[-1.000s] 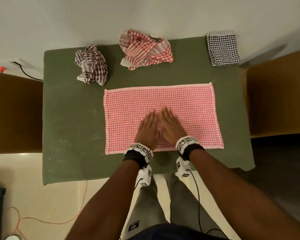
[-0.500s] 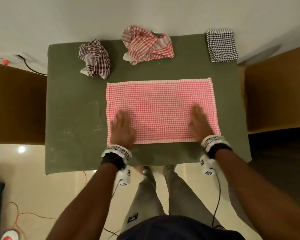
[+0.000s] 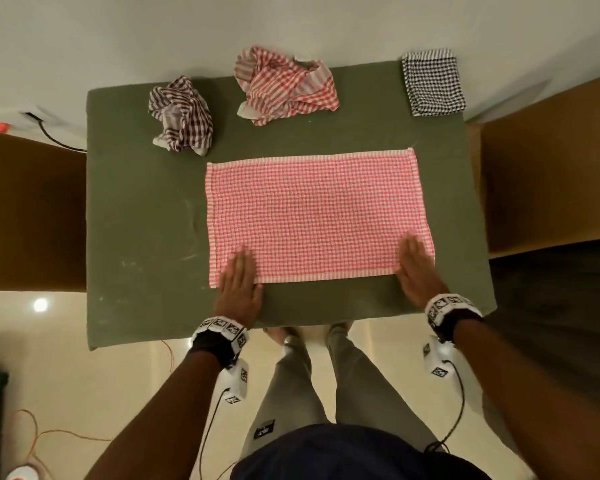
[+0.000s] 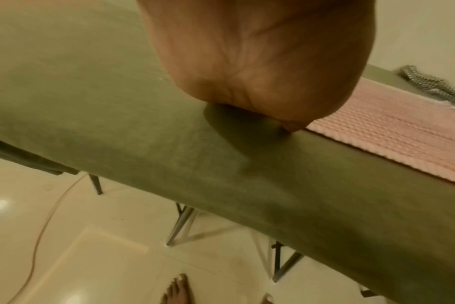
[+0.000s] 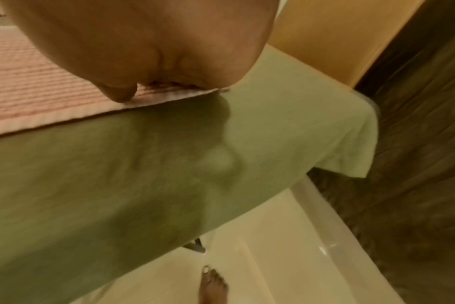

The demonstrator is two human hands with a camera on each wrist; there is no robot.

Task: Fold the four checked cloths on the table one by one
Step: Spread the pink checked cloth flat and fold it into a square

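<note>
On the far left, floor: an orange cable (image 3: 39, 434) loops over pale tiles beside the table.
Table (image 3: 136, 237): draped in green fabric, with brown panels flanking it on both sides.
Brown-striped cloth (image 3: 181, 116): crumpled at the back left, just off the far left corner of the spread cloth.
Left hand (image 3: 239, 284): flat, fingers straight and together, fingertips pressing the near left corner of the pink checked cloth (image 3: 312, 216); the heel of the palm lies on bare green fabric.
Pink checked cloth: spread flat as a wide rectangle across the table's middle, its near hem parallel to the table's front edge.
Red checked cloth (image 3: 288, 86): bunched at the back centre, apart from the pink one.
Right hand (image 3: 417, 268): laid flat on the near right corner of the pink cloth, fingers straight; in the right wrist view the cloth's corner seems slightly lifted under the palm, though blur makes this uncertain.
Black checked cloth (image 3: 432, 83): folded into a neat square at the back right corner.
In the way: both palms hide the corners they cover.
</note>
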